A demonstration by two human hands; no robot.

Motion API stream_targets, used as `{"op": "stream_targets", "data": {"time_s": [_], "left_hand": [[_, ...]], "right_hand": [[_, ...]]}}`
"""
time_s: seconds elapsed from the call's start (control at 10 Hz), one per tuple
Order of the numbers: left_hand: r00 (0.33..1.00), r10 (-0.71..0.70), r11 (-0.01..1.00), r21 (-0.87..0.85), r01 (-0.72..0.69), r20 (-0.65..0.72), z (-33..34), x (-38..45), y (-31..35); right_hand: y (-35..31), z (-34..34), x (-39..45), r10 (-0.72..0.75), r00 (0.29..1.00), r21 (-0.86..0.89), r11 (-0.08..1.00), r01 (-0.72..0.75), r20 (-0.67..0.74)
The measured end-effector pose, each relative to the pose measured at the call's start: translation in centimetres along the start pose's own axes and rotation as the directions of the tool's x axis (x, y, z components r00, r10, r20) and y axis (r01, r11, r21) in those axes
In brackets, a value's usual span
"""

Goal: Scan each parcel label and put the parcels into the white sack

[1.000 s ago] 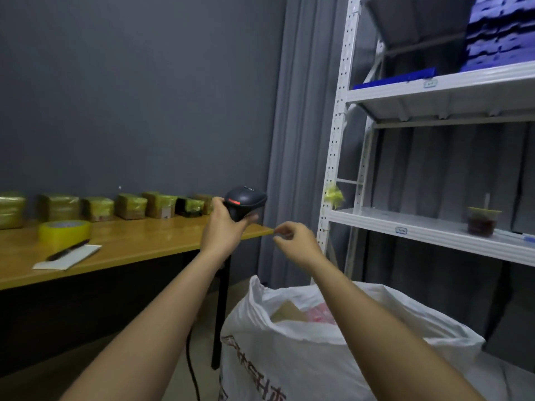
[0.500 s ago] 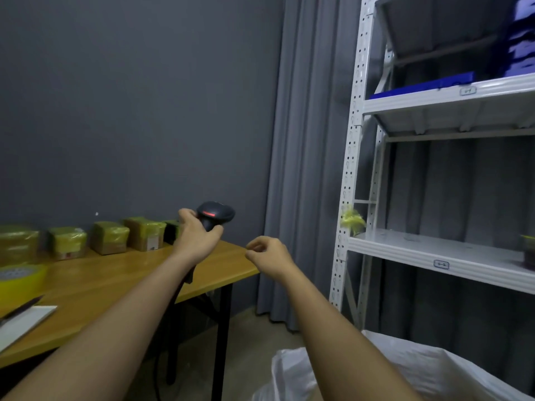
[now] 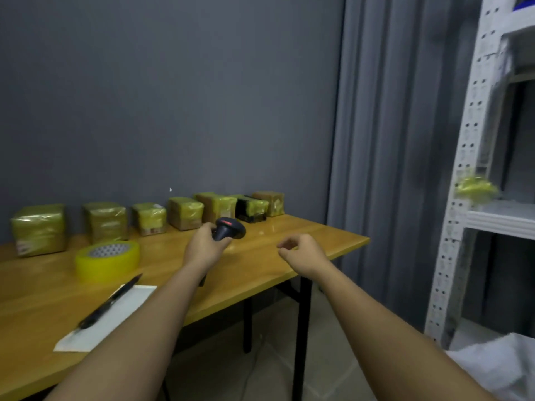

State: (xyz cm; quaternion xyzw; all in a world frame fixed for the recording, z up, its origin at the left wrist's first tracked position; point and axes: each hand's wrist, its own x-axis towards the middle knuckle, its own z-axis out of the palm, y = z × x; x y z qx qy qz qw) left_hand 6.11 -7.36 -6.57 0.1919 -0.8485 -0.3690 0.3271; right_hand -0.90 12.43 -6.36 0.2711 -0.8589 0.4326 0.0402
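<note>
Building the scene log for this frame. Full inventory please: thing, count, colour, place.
parcels: seven, brown wrapped in yellow-green tape, one partly black, in a row along the wall on the table
table: one, wooden top, black legs, left half of view
tape roll: one, yellow, on the table in front of the parcels
pen: one, black, lying across the paper
paper: one, white, near table edge
scanner: one, black with red mark, in the left hand
curtain: one, grey, right of the wall
shelf rack: one, white, far right
white sack: one, bottom right corner, partly in view
left hand: grips the scanner
right hand: loosely curled, holds nothing
</note>
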Motion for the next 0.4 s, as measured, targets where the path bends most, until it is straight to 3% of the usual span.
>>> {"op": "stream_targets", "data": {"time_s": [0.2,0.4], "left_hand": [[0.996,-0.088,0.995,0.051,0.09,-0.03,3.2,5.2,-3.2],[0.989,-0.137,0.954,0.263,0.147,-0.056,5.1,7.7,-3.7]], "right_hand": [[-0.5,5.4,6.8,-0.04,0.991,-0.011,0.999,0.039,-0.128],[0.4,7.3,9.6,-0.014,0.984,0.068,0.997,0.026,-0.176]]}}
